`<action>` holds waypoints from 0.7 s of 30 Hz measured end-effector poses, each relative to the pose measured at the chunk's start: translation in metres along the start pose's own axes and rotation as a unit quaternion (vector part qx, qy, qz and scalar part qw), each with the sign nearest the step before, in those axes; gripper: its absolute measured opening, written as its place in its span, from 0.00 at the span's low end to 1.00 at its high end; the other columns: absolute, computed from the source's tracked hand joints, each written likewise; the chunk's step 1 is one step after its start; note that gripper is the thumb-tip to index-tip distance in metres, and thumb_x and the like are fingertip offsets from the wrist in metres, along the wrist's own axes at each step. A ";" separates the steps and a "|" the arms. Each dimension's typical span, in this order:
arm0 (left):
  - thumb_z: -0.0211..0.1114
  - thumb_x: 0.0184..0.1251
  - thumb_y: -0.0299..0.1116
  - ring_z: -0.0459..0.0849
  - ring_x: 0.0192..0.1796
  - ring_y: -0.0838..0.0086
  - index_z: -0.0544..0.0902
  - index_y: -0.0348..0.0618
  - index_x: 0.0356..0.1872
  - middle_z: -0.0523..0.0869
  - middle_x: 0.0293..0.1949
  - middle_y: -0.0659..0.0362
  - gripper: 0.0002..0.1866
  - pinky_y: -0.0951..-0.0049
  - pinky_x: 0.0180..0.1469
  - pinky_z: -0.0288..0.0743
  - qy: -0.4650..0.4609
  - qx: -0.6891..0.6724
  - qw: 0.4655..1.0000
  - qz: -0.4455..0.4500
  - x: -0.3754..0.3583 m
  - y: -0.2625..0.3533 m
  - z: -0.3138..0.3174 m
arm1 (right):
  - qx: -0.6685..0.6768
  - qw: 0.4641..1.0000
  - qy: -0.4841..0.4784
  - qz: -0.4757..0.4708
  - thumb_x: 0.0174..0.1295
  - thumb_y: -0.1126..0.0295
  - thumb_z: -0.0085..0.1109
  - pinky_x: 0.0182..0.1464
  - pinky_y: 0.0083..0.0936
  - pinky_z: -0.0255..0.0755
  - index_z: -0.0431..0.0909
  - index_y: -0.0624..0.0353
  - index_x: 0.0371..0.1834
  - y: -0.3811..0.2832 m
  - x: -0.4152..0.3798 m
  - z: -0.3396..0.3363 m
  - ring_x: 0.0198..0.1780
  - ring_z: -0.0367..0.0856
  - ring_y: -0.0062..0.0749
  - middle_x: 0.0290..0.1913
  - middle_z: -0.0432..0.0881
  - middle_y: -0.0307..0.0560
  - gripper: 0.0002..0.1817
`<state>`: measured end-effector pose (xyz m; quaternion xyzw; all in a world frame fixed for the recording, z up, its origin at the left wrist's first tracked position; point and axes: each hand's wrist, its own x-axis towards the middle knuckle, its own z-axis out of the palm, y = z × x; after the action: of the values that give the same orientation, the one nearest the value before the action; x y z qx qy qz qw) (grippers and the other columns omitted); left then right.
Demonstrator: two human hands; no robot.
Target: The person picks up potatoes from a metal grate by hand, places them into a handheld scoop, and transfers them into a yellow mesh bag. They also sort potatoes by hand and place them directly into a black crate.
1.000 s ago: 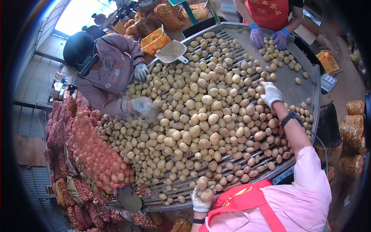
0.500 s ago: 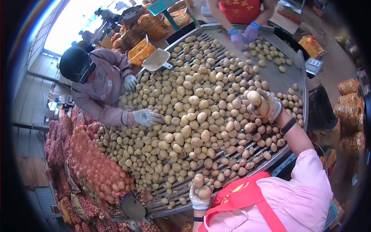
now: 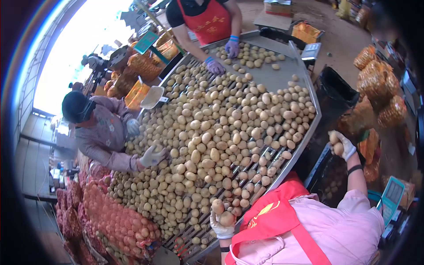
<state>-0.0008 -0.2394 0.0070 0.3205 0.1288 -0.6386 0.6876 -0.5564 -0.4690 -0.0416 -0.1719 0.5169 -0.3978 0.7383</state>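
A large slatted metal sorting table carries a heap of pale potatoes. My left hand, in a white glove, rests at the table's near edge and grips two potatoes. My right hand, also gloved, is held out past the table's right edge, closed around potatoes above a dark crate. I wear a pink top and a red apron.
A person in a patterned shirt leans over the left side with gloved hands on the heap. Another in a red apron sorts at the far end. Filled mesh sacks lie lower left and right. A scoop and scales stand nearby.
My right hand lifted potatoes off the heap and swung them right, past the table's edge. My left hand kept its potatoes. The view turned to the right.
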 end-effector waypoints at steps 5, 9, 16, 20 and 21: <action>0.59 0.69 0.54 0.83 0.45 0.57 0.77 0.37 0.57 0.83 0.47 0.49 0.29 0.56 0.45 0.82 0.006 0.031 0.998 -0.045 0.011 0.004 -0.010 | -0.147 0.878 0.430 0.153 0.62 0.48 0.65 0.44 0.49 0.81 0.81 0.58 0.52 0.081 -0.060 -0.120 0.44 0.84 0.51 0.41 0.86 0.50 0.25; 0.58 0.67 0.59 0.85 0.42 0.56 0.77 0.36 0.57 0.85 0.43 0.50 0.34 0.57 0.40 0.82 0.021 0.085 0.996 -0.031 0.017 -0.005 0.023 | -0.470 0.745 0.473 0.006 0.60 0.57 0.66 0.60 0.37 0.74 0.83 0.60 0.54 0.103 -0.016 -0.176 0.57 0.82 0.46 0.53 0.86 0.51 0.23; 0.56 0.71 0.53 0.85 0.48 0.54 0.76 0.34 0.59 0.84 0.48 0.47 0.30 0.55 0.50 0.82 -0.008 0.068 0.997 -0.046 0.018 0.004 0.019 | -0.548 0.738 0.216 -0.331 0.60 0.68 0.63 0.54 0.34 0.77 0.84 0.56 0.49 -0.001 0.049 0.147 0.46 0.85 0.42 0.46 0.86 0.49 0.14; 0.53 0.68 0.62 0.86 0.38 0.58 0.78 0.37 0.53 0.85 0.42 0.50 0.34 0.63 0.29 0.81 0.099 0.110 0.988 0.046 0.013 -0.002 0.011 | -0.657 0.575 -0.022 -0.487 0.56 0.65 0.64 0.62 0.40 0.71 0.83 0.51 0.51 0.019 0.112 0.254 0.58 0.78 0.46 0.56 0.82 0.47 0.18; 0.53 0.69 0.62 0.86 0.38 0.58 0.79 0.38 0.53 0.85 0.43 0.51 0.33 0.63 0.29 0.81 0.112 0.099 0.987 0.060 0.012 -0.004 0.011 | -0.663 0.549 -0.070 -0.504 0.55 0.64 0.64 0.62 0.41 0.71 0.82 0.50 0.53 0.026 0.122 0.282 0.58 0.78 0.46 0.58 0.81 0.46 0.20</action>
<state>-0.0057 -0.2556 0.0073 0.4635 0.1218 -0.5656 0.6711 -0.2738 -0.5903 -0.0210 -0.8720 0.4096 -0.2358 0.1274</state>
